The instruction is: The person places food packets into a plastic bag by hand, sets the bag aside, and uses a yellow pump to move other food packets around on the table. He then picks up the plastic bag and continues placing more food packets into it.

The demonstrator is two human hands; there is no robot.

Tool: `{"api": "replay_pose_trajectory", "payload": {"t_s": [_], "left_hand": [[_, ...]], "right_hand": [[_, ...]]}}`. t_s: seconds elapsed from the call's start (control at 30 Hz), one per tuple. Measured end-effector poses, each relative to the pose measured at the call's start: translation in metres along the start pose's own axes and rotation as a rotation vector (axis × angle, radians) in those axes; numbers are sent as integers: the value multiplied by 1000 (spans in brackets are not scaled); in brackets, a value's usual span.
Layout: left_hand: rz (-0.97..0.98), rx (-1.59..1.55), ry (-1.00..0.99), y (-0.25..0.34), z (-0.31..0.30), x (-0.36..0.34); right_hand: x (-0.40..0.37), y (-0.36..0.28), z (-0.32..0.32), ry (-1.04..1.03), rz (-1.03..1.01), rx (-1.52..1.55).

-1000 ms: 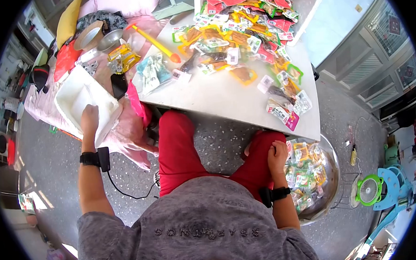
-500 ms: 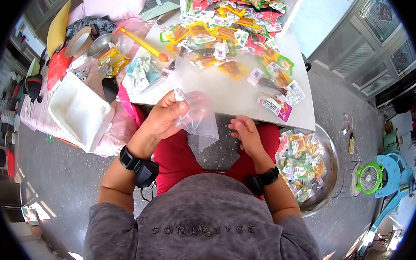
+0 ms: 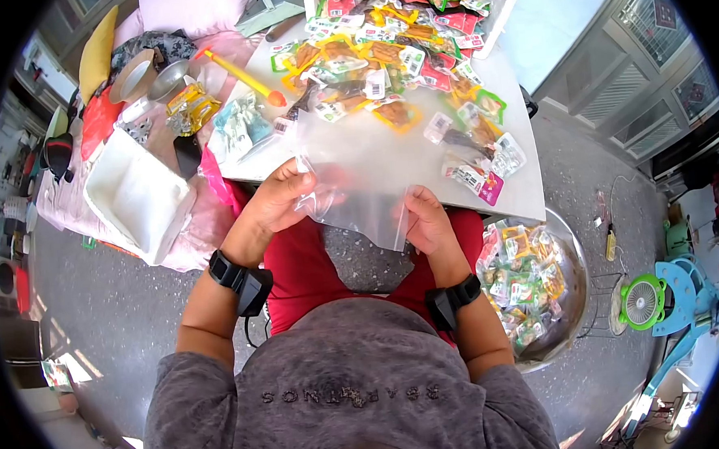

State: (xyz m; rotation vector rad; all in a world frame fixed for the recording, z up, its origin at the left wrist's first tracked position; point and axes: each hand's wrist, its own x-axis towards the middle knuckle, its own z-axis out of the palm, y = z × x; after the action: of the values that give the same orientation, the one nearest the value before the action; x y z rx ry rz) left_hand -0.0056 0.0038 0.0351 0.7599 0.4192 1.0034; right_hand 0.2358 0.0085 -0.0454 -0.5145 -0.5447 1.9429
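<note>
- Bag (image 3: pixel 367 212), clear and spread, marks the centre of our dial, partly across the front edge of the table (image 3: pixel 518 155).
- At 9 o'clock, our left hand (image 3: pixel 283 192) pinches its film between thumb and fingers.
- At 4 o'clock, our right hand (image 3: pixel 431 221) curls its fingers at the lower right edge, seemingly pinching too.
- We hold opposite sides, probably because film this limp would fold under one hand.
- Packets (image 3: pixel 341 55) heap up at 12 o'clock; a few loose ones lie at 3. The white box (image 3: pixel 130 192) at 9 and the filled basin (image 3: pixel 573 295) at 4 flank us, likely for easy reach.
- We see no print on the bag. A barcode (image 3: pixel 375 84) shows at 12 o'clock, but brand names are too small to read.
- At 6 o'clock, we cannot make out our shirt's lettering (image 3: pixel 348 394).
</note>
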Motion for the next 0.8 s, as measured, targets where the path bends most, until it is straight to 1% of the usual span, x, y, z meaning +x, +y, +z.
{"api": "replay_pose_trajectory", "payload": {"t_s": [0.1,0.17,0.2,0.27,0.3,0.4,0.43,0.47,0.5,0.53,0.57,0.67,0.7,0.8], "left_hand": [[-45,235,163,1,-48,4],[-77,428,251,-1,-84,10],[-116,629,380,-1,-91,15],[-194,1029,638,-3,-103,22],[35,1378,706,-9,-104,24],[683,1843,770,-28,-94,38],[542,1717,676,-35,-83,44],[437,1572,542,-44,-69,49],[399,1569,451,-60,-67,56],[257,1508,391,-69,-57,63],[305,1489,348,-83,-59,71],[22,1451,298,-88,-39,86],[66,1492,307,-93,-42,90],[89,1517,285,-99,-47,95]], "right_hand": [[15,-10,-9,70,-100,-231],[26,-12,0,205,-124,-428],[33,-12,4,270,-135,-527],[44,-8,8,290,-174,-645],[51,-5,6,312,-181,-681],[71,5,-9,345,-186,-756],[73,8,-10,351,-180,-775],[74,10,-10,354,-172,-767],[75,12,-7,356,-163,-760],[76,13,-4,358,-156,-753],[78,14,-5,348,-161,-762],[81,17,-11,335,-174,-785],[82,17,-11,335,-173,-790],[83,15,-14,321,-190,-846]]}}
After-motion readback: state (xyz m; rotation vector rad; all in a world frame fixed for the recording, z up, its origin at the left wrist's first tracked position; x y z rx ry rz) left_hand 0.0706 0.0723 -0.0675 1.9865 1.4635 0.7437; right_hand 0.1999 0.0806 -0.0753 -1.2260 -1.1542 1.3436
